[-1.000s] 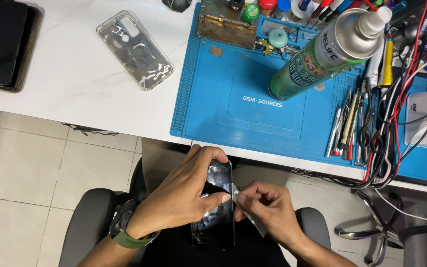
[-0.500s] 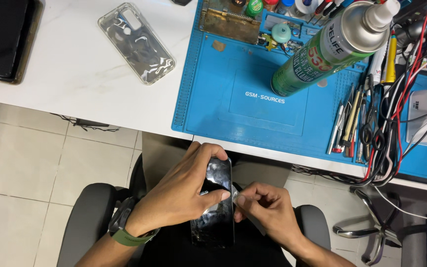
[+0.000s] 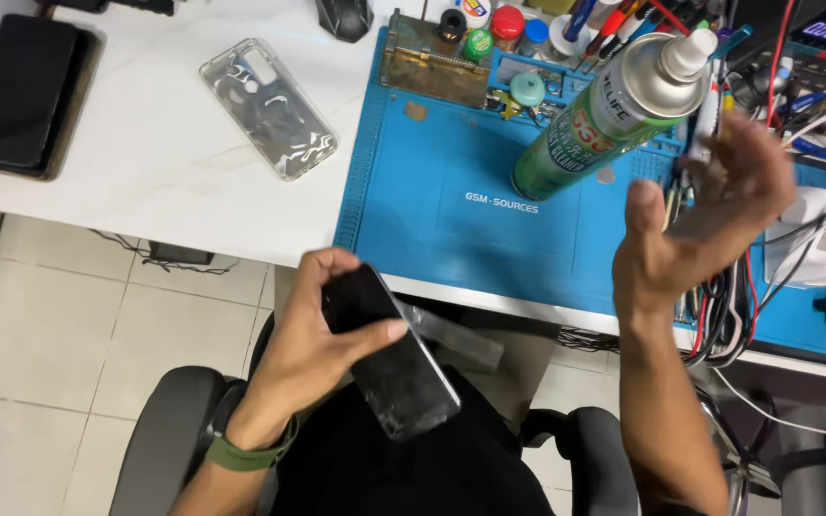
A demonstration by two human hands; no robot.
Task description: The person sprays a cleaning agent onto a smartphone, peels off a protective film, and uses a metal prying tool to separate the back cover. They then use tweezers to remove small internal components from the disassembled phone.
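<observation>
- Since half a second ago the right hand [image 3: 695,225] has let go of the black slab-shaped smartphone [image 3: 389,358] and swung up and away over the blue rubber repair mat [image 3: 451,191]; before, both hands were pinched together on the phone down by the lap.
- Right hand is empty now, fingers [image 3: 752,158] spread loose and a bit blurred, thumb sticking up, nothing gripped.
- Just past those fingertips sits a messy bundle of red and black cables [image 3: 728,306] and a row of upright tools; just off the thumb side stands the green-and-silver spray can [image 3: 614,105], tilted, white nozzle on top.
- Left hand [image 3: 313,344] has the phone on its own, fingers wrapped round the top end, thumb pressed across the dark glass, so it's a proper clamp grip.
- Phone hangs diagonally below the desk edge, above the lap, lower end pointing away from the wrist with the olive-green watch strap [image 3: 246,454].
- Well beyond the left knuckles, up on the white desk top [image 3: 145,162], lies a clear plastic phone case [image 3: 268,107].
</observation>
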